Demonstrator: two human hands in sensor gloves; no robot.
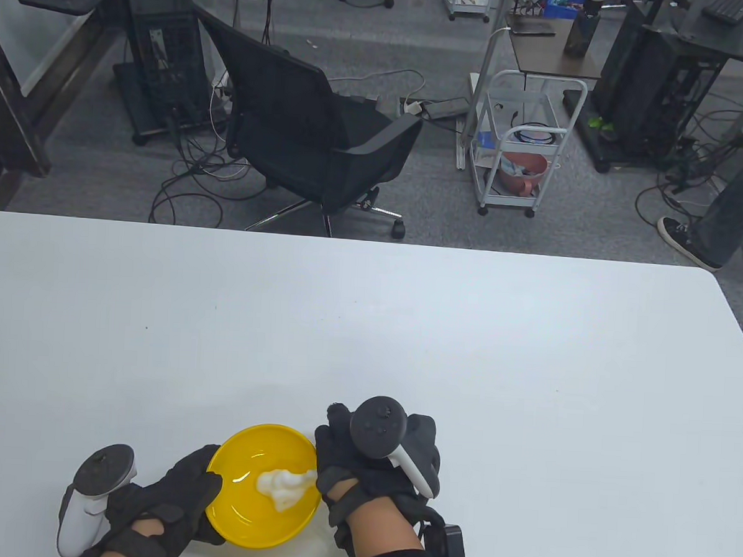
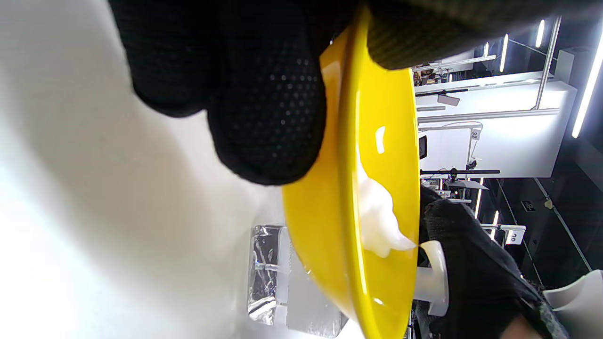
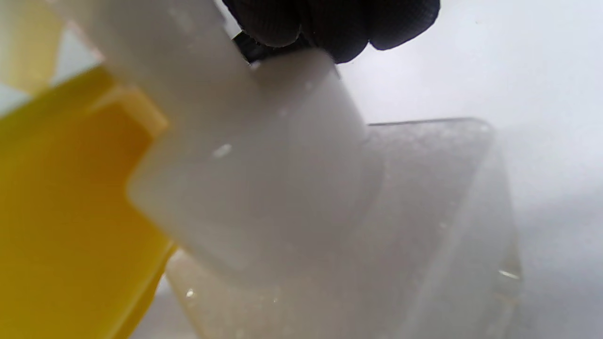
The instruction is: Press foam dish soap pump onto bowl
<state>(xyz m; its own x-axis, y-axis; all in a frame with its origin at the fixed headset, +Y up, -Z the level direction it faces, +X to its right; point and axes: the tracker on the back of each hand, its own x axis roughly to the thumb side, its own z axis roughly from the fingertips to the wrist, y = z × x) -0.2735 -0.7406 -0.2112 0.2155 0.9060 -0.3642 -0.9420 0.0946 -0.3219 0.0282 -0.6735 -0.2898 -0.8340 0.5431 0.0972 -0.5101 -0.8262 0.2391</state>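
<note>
Two gloved hands work at the near edge of the white tabletop point(image 1: 406, 330). The left hand point(image 1: 170, 498) grips the rim of the yellow bowl point(image 1: 241, 514), fingers outside and thumb over the edge. The right hand point(image 1: 374, 471) covers the foam soap dispenser, fingertips point(image 3: 330, 28) resting on top of the white pump head point(image 3: 245, 179); how firmly it bears down cannot be told. A mound of white foam point(image 1: 281, 486) already lies in the bowl, so the pressing step is judged done or nearly done.

Risks: the nozzle point(image 2: 431, 256) sits only just over the bowl rim, so a further press with the bowl slightly shifted could drop foam onto the tabletop. Off-centre pressure on the pump head could tip the bottle toward the bowl.

Views compared: the table view hides the dispenser entirely beneath the right hand. The left wrist view reveals the clear bottle point(image 2: 301, 292) standing just beside the bowl, with foam trailing toward the nozzle. The right wrist view alone shows the fingertips on the pump head, though blurred.
</note>
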